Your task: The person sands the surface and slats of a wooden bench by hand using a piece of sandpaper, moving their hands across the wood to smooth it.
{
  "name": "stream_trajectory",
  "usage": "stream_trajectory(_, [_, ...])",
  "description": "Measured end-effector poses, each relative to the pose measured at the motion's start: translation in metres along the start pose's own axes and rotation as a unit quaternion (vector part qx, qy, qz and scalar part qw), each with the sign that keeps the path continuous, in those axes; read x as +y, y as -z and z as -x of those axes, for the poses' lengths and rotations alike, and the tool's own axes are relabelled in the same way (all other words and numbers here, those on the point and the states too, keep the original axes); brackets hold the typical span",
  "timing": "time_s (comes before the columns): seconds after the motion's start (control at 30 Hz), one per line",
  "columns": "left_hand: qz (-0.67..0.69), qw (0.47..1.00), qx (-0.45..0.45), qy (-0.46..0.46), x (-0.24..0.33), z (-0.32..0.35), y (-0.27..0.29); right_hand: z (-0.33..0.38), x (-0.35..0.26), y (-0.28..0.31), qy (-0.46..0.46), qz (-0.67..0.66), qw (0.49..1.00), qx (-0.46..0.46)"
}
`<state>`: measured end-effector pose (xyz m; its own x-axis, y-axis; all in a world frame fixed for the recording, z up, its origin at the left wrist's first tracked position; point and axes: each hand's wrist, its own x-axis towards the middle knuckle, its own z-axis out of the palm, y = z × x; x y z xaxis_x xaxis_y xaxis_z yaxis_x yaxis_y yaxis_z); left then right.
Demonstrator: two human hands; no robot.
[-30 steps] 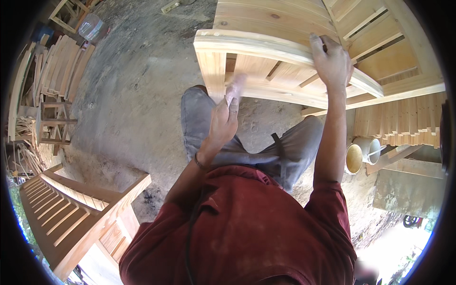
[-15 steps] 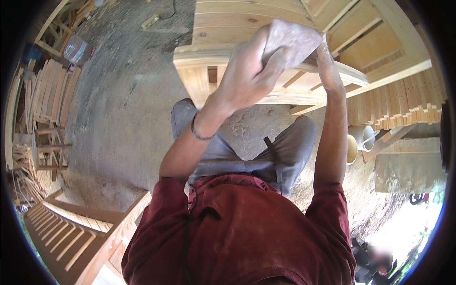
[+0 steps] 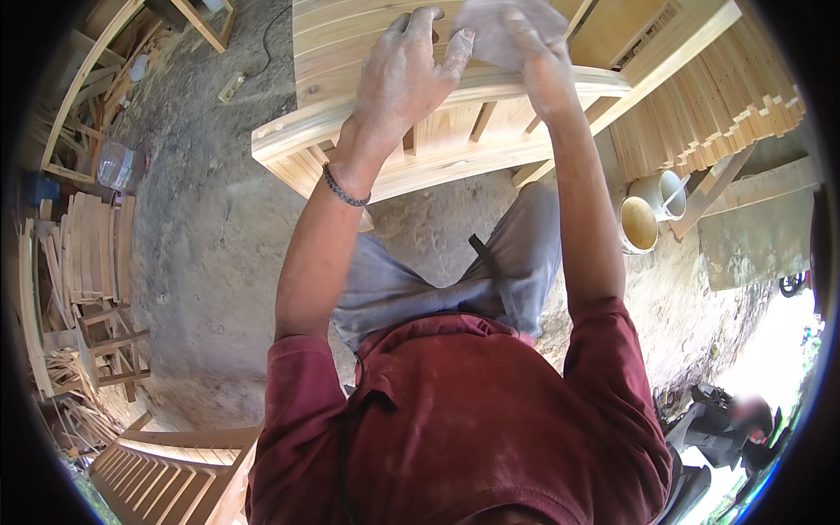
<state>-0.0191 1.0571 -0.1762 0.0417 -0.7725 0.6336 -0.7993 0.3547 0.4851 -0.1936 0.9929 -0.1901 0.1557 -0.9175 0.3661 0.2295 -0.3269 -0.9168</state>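
A floppy greyish-mauve sheet that looks like sandpaper [image 3: 486, 33] is above the pale wooden furniture piece [image 3: 302, 124], at the top of the view. My right hand [image 3: 546, 77] grips it, thumb and fingers closed over its right part. My left hand [image 3: 401, 77], dusty and with fingers apart, is over the slatted wood surface just left of the sheet. Its thumb tip is close to the sheet's left edge; whether they touch I cannot tell. Below both hands runs the furniture's curved front rail, with openings beneath it.
Two white buckets [image 3: 638, 224] stand to the right, by stacked pale wood strips [image 3: 700, 122]. Wood offcuts [image 3: 92, 249] and a clear plastic bottle [image 3: 115, 166] are at the left. A slatted wooden piece [image 3: 166, 486] is at lower left. A cable with a socket block [image 3: 231, 87] lies on the floor.
The sheet has passed from my left hand to my right. My left hand has opened and moved left. The whole view has shifted, with the furniture now farther left.
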Motion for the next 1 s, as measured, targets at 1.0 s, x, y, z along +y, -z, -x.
stream_trajectory(1.0, [-0.220, 0.940, -0.261, -0.012, 0.029, 0.000, -0.010, 0.077, 0.071, 0.080, -0.102, 0.024, 0.991, 0.089])
